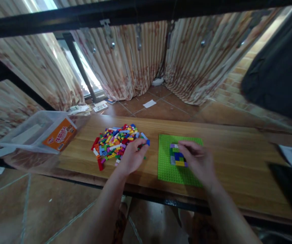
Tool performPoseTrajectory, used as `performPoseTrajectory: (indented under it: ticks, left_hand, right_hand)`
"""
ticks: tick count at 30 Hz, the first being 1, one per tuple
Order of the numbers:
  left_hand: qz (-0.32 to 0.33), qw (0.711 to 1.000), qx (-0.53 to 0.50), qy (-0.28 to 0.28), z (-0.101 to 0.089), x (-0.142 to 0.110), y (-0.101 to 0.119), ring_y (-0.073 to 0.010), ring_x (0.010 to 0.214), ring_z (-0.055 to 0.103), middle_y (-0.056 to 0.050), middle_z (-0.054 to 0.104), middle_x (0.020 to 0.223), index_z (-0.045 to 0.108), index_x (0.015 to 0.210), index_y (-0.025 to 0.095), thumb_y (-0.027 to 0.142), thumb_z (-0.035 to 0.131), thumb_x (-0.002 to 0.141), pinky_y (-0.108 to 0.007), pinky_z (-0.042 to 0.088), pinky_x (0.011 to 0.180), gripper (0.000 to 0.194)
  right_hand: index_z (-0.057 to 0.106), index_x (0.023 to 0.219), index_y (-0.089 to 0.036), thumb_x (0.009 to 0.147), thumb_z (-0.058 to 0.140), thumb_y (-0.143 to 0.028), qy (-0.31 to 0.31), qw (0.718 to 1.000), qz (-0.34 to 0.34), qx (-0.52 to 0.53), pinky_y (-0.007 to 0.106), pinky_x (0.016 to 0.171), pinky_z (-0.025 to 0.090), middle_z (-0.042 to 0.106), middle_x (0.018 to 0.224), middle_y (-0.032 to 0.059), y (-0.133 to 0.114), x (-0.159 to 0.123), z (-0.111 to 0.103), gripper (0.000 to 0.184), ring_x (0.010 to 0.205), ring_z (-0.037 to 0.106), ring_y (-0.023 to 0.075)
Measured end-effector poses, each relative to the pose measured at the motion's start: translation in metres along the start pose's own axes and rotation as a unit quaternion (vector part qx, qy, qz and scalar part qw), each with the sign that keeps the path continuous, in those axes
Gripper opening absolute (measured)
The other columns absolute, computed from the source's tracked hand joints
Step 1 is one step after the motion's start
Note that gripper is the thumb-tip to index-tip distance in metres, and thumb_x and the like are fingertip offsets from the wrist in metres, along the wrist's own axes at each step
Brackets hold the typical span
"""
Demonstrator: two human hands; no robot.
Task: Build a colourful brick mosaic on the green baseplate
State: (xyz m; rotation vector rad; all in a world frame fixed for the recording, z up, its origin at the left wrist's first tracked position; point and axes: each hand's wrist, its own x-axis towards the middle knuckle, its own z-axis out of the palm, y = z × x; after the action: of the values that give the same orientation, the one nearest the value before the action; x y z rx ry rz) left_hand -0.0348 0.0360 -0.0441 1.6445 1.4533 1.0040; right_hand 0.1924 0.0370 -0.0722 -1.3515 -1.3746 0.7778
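Note:
My left hand is at the right side of a heap of mixed toy building bricks. Its thumb and fingers are pinched on a small blue brick. On the bench lies a green studded baseplate bearing a low block of joined bricks in blue, yellow, grey, purple, green and white. My right hand reaches over the right part of this block, its fingers drawn together with the tips at the upper row. Whatever lies between those fingertips is hidden, and the hand covers part of the baseplate.
A clear plastic box with an orange label stands at the bench's left end. Dark flat objects lie at the right end. A black metal bar crosses above the wooden bench. Curtains and papers are beyond it.

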Motion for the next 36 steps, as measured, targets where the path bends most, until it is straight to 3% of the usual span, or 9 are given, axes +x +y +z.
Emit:
performPoseTrajectory:
  ticks: [2, 5, 8, 11, 16, 19, 25, 30, 36]
  left_hand:
    - [-0.056, 0.985, -0.147, -0.063, 0.021, -0.005, 0.009, -0.0117, 0.067, 0.05, 0.002, 0.056, 0.07, 0.065, 0.078, 0.016, 0.029, 0.055, 0.085, -0.023, 0.038, 0.065, 0.018]
    - [-0.147, 0.932, -0.309, -0.121, 0.043, -0.01, 0.013, -0.0088, 0.06, 0.044, 0.003, 0.052, 0.066, 0.066, 0.078, 0.016, 0.037, 0.064, 0.078, -0.021, 0.03, 0.056, 0.022]
    - [-0.203, 0.893, -0.38, -0.13, 0.053, -0.01, 0.011, -0.008, 0.061, 0.044, 0.003, 0.051, 0.065, 0.065, 0.076, 0.015, 0.039, 0.072, 0.07, -0.02, 0.026, 0.053, 0.026]
    - [-0.218, 0.883, -0.395, -0.128, 0.057, -0.007, 0.008, -0.0083, 0.063, 0.047, 0.002, 0.054, 0.067, 0.064, 0.074, 0.015, 0.039, 0.076, 0.066, -0.02, 0.028, 0.055, 0.027]
    - [-0.201, 0.905, -0.351, -0.135, 0.061, -0.005, 0.011, -0.0087, 0.064, 0.048, 0.001, 0.058, 0.068, 0.065, 0.072, 0.015, 0.038, 0.069, 0.073, -0.02, 0.032, 0.056, 0.023]
    - [-0.178, 0.929, -0.294, -0.139, 0.061, -0.003, 0.014, -0.0093, 0.064, 0.049, -0.001, 0.063, 0.074, 0.068, 0.076, 0.015, 0.033, 0.06, 0.082, -0.02, 0.033, 0.055, 0.021]
    - [-0.148, 0.969, -0.189, -0.051, 0.061, 0.005, 0.001, -0.015, 0.082, 0.063, -0.006, 0.072, 0.089, 0.072, 0.099, 0.013, 0.02, 0.05, 0.088, -0.023, 0.047, 0.072, 0.026]
    - [-0.088, 0.99, -0.07, -0.087, 0.069, 0.006, -0.007, -0.0208, 0.101, 0.065, -0.01, 0.072, 0.11, 0.07, 0.112, 0.012, 0.017, 0.047, 0.09, -0.032, 0.05, 0.093, 0.032]
    - [-0.035, 0.991, 0.049, -0.12, 0.074, 0.002, -0.005, -0.0233, 0.115, 0.06, -0.014, 0.066, 0.125, 0.064, 0.125, 0.01, 0.019, 0.042, 0.094, -0.037, 0.043, 0.106, 0.038]
  right_hand:
    - [0.072, 0.105, -0.025, 0.082, 0.067, -0.038, -0.079, 0.995, -0.051, 0.01, 0.033, 0.074, 0.055, 0.072, 0.101, 0.0045, -0.009, -0.006, 0.006, 0.028, 0.085, 0.066, 0.0178]
    - [0.07, 0.113, -0.028, 0.083, 0.069, -0.035, -0.146, 0.984, -0.098, 0.015, 0.033, 0.079, 0.053, 0.069, 0.106, 0.004, -0.017, -0.011, 0.009, 0.031, 0.092, 0.064, 0.0171]
    - [0.07, 0.11, -0.028, 0.084, 0.068, -0.033, -0.154, 0.983, -0.095, 0.012, 0.033, 0.08, 0.052, 0.069, 0.104, 0.003, -0.017, -0.01, 0.007, 0.027, 0.092, 0.063, 0.0167]
    - [0.071, 0.104, -0.027, 0.084, 0.069, -0.033, -0.148, 0.986, -0.081, 0.001, 0.033, 0.079, 0.051, 0.07, 0.1, 0.0025, -0.014, -0.009, 0.004, 0.022, 0.09, 0.063, 0.0167]
    - [0.071, 0.101, -0.024, 0.085, 0.066, -0.036, -0.139, 0.987, -0.076, -0.03, 0.033, 0.077, 0.052, 0.068, 0.105, 0.0043, -0.008, -0.005, 0.002, 0.021, 0.089, 0.064, 0.0173]
    - [0.071, 0.101, -0.024, 0.086, 0.064, -0.037, -0.109, 0.986, -0.102, -0.068, 0.035, 0.081, 0.052, 0.066, 0.111, 0.0058, -0.001, 0.002, -0.006, 0.021, 0.099, 0.063, 0.0196]
    - [0.07, 0.101, -0.024, 0.086, 0.064, -0.038, -0.019, 0.984, -0.122, -0.128, 0.041, 0.081, 0.054, 0.064, 0.116, 0.0074, 0.014, 0.016, -0.028, 0.021, 0.103, 0.063, 0.0233]
    - [0.071, 0.104, -0.024, 0.088, 0.061, -0.033, -0.094, 0.961, -0.163, -0.203, 0.049, 0.101, 0.046, 0.062, 0.121, 0.0096, 0.015, 0.01, -0.015, 0.021, 0.115, 0.057, 0.0262]
    - [0.072, 0.107, -0.022, 0.089, 0.058, -0.027, -0.126, 0.925, -0.206, -0.293, 0.052, 0.103, 0.044, 0.061, 0.124, 0.0117, 0.017, 0.007, 0.0, 0.023, 0.117, 0.053, 0.0294]
